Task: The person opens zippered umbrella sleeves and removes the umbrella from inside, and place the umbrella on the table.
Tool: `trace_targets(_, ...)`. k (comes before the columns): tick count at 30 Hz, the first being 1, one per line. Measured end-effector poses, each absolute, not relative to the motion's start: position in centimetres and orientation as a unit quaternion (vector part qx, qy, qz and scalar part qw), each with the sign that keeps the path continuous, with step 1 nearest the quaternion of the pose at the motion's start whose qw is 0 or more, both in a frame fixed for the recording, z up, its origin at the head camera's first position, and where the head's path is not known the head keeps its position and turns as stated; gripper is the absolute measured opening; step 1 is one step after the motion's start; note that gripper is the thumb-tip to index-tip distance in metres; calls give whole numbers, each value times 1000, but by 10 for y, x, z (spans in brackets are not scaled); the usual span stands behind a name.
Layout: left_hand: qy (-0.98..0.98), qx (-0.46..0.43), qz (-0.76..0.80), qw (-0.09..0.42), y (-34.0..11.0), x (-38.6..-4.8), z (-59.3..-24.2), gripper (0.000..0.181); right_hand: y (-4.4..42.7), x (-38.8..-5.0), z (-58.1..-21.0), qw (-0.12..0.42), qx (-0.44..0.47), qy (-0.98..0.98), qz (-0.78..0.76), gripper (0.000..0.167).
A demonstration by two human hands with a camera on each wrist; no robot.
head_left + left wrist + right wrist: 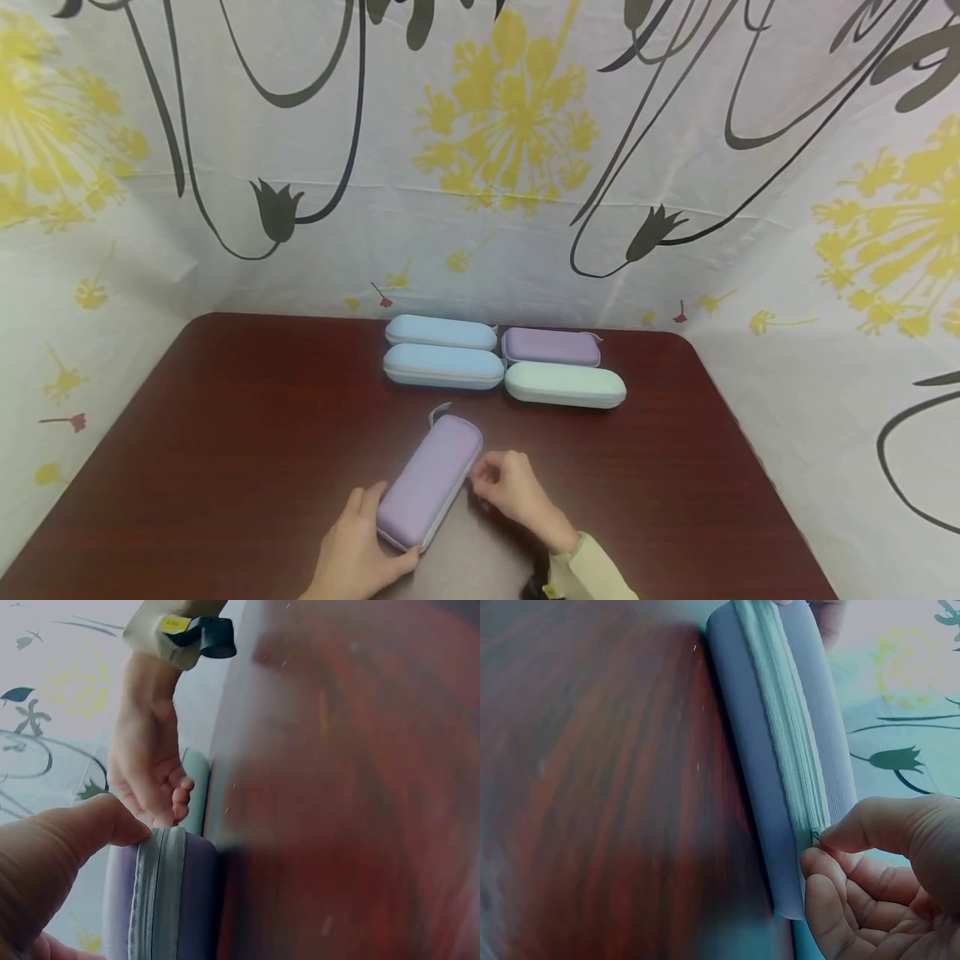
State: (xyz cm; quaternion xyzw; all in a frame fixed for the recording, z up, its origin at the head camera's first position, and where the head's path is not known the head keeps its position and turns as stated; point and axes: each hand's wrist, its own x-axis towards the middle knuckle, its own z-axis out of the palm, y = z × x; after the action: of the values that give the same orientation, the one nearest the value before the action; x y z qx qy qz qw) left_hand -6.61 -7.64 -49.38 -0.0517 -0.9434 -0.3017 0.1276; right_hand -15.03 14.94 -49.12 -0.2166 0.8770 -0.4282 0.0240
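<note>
A light purple zip case (431, 483) lies slantwise on the table, a fabric loop at its far end. My left hand (351, 550) grips its near end, with the thumb on the near right corner and fingers along the left side. At the far right side of the case is my right hand (516, 492). In the right wrist view, its thumb and index finger pinch the small zipper pull (815, 836), mostly hidden by the fingertips. The pale zipper (784, 712) runs along the case's side, its two edges together where visible.
At the back of the brown table (225, 433) lie two light blue cases (442, 367), another purple case (551, 347) and a mint green case (565, 384), close together. A patterned cloth (487, 250) hangs behind and at both sides.
</note>
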Motion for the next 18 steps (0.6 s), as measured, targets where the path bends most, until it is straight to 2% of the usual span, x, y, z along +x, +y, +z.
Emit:
trace_targets(10, -946, -60, -273, 163, -64, -61, -496, 78, 144, -138, -488, 53, -253, 863, -433, 11)
trace_targets(18, -954, -51, -257, 147, -54, -59, -491, 89, 142, -126, -485, 78, -280, 854, -432, 10)
